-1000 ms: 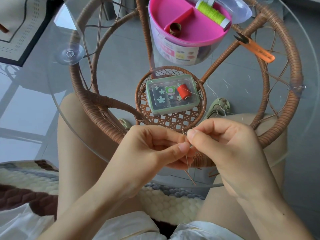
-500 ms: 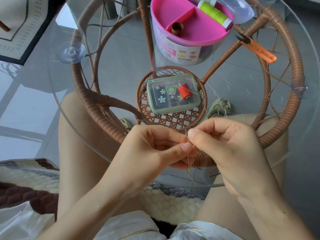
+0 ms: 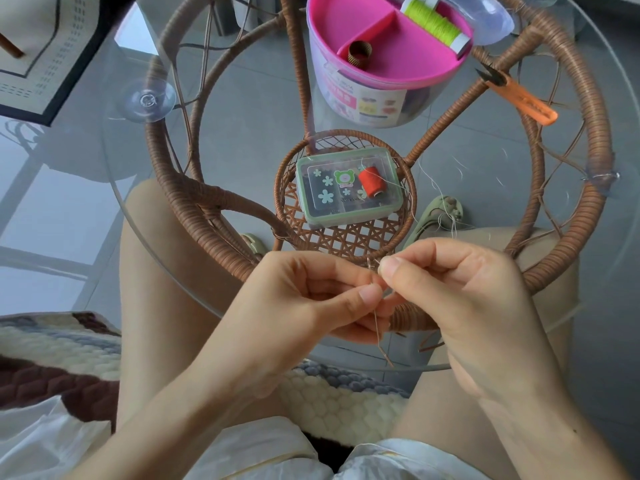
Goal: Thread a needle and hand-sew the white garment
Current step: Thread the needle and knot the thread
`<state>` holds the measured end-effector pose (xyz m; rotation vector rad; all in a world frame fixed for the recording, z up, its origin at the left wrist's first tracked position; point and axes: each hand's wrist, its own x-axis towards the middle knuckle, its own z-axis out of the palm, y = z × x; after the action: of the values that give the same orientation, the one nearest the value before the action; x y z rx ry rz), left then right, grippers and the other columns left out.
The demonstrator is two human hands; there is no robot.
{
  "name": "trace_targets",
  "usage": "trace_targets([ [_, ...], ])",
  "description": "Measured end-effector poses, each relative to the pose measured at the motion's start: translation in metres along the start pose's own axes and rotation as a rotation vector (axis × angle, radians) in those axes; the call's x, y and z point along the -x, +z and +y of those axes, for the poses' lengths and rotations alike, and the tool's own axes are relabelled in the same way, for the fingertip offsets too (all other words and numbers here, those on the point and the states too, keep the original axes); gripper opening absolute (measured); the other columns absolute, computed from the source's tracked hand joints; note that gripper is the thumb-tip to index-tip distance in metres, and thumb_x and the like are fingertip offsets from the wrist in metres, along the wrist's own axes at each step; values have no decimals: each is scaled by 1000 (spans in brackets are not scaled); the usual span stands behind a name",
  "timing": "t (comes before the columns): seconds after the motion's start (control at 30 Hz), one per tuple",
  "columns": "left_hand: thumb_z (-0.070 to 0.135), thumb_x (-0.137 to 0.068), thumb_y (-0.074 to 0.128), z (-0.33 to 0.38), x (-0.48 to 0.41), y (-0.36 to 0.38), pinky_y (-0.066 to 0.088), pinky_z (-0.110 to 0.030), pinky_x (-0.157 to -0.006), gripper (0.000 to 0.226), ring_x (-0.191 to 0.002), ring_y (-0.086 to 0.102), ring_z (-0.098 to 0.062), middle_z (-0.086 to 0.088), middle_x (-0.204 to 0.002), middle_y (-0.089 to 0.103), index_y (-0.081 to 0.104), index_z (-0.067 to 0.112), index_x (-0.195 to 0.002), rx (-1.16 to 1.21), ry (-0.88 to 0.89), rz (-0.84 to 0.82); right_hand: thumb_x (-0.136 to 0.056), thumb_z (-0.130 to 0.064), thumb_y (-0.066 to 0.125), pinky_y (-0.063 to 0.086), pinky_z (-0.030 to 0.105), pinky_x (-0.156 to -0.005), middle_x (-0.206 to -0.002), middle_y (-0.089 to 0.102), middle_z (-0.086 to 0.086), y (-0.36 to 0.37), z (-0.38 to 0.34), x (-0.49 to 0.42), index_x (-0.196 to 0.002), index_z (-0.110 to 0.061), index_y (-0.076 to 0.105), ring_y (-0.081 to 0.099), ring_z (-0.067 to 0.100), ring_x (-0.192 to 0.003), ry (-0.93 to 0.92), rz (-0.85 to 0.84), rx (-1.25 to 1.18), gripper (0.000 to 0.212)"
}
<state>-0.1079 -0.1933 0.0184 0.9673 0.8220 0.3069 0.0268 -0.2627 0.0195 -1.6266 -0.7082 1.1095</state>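
Over my lap, in front of the glass table's near edge, my left hand [image 3: 311, 296] pinches a thin needle [image 3: 378, 327] between thumb and forefinger; its shaft points down. My right hand [image 3: 450, 289] meets it fingertip to fingertip and pinches a fine pale thread [image 3: 433, 188] at the needle's top end. The thread trails up and away over the glass. The white garment [image 3: 263, 455] lies bunched on my lap at the bottom of the view.
On the round glass table [image 3: 242, 109] with a rattan frame stand a pink sewing box [image 3: 388, 57] holding a green spool and a thimble, orange snips [image 3: 519, 98] at right, and a green case [image 3: 346, 188] with an orange spool. A knitted cushion [image 3: 52, 358] lies left.
The hands stay joined at the needle; the right fingertips have shifted only slightly. The view has barely moved.
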Motion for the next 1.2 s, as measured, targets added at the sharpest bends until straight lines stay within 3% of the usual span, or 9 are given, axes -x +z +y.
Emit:
trace_targets([
  [0.27, 11, -65, 67, -4, 6, 2, 55, -25, -55, 15, -59, 69, -19, -15, -69, 71, 73, -1, -72, 51, -51, 15, -70, -17, 66, 40, 8, -44, -42, 56, -5, 5, -4, 5, -56, -24, 69, 52, 1, -40, -13, -46, 6, 16],
  [0.37, 11, -65, 67, -4, 7, 2, 55, -25, -55, 15, -59, 69, -19, -16, -70, 71, 73, 0, -73, 43, -49, 18, -77, -1, 72, 37, 7, -40, -37, 50, -5, 5, -8, 5, -48, -19, 65, 46, 0, -35, -2, -35, -15, 34],
  [0.43, 10, -65, 67, -4, 7, 2, 55, -25, -55, 15, -60, 69, -19, -17, -70, 72, 73, 0, -74, 45, -52, 21, -79, 7, 64, 36, 7, -39, -36, 50, -3, 5, -9, 5, -46, -16, 63, 46, 0, -34, 22, -27, -31, 40],
  [1.2, 11, -66, 67, -3, 6, 2, 56, -25, -55, 14, -59, 69, -19, -15, -69, 72, 73, 1, -74, 24, -43, 3, -80, 9, 61, 35, 7, -37, -35, 48, -6, 9, -18, 3, -48, -13, 59, 44, 0, -32, 69, -38, -66, 39],
])
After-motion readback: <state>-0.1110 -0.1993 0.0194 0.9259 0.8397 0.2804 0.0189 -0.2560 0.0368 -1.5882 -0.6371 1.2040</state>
